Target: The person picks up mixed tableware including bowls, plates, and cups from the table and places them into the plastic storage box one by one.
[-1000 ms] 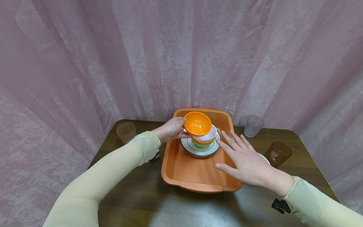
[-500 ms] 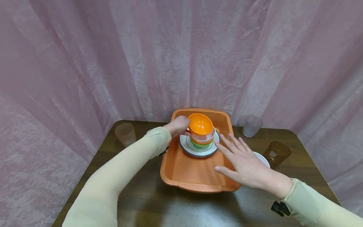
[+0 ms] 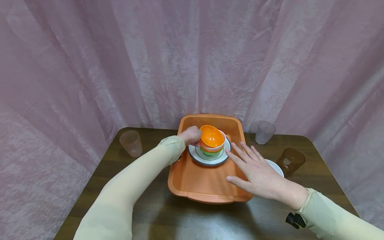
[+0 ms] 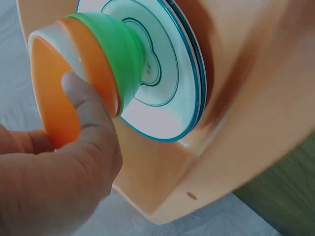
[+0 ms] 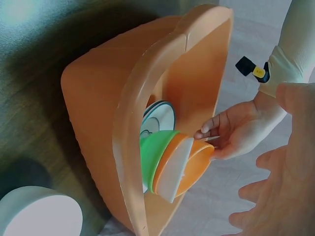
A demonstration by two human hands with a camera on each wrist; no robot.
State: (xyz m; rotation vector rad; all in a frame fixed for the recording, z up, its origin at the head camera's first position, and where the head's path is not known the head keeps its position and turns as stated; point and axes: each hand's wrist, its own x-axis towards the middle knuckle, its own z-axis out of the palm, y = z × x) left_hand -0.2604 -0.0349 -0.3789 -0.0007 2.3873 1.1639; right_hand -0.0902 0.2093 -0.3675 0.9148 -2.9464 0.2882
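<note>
Bowls point(image 3: 211, 140) on plate point(image 3: 210, 158) in tub point(image 3: 207, 186)

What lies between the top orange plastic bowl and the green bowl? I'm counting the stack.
A white bowl and another orange bowl, seen in the right wrist view.

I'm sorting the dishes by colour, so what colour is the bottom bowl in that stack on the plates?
Green; the bottom bowl shows best in the left wrist view.

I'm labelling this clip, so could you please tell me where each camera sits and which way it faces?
Head: worn high, looking forward and down at the orange tub; both sleeved arms show.
Left wrist: close beside the left hand, which grips the orange bowl.
Right wrist: beside the tub's wall, looking across it; the right hand fills the edge.
All share the bowl stack on the plates.
</note>
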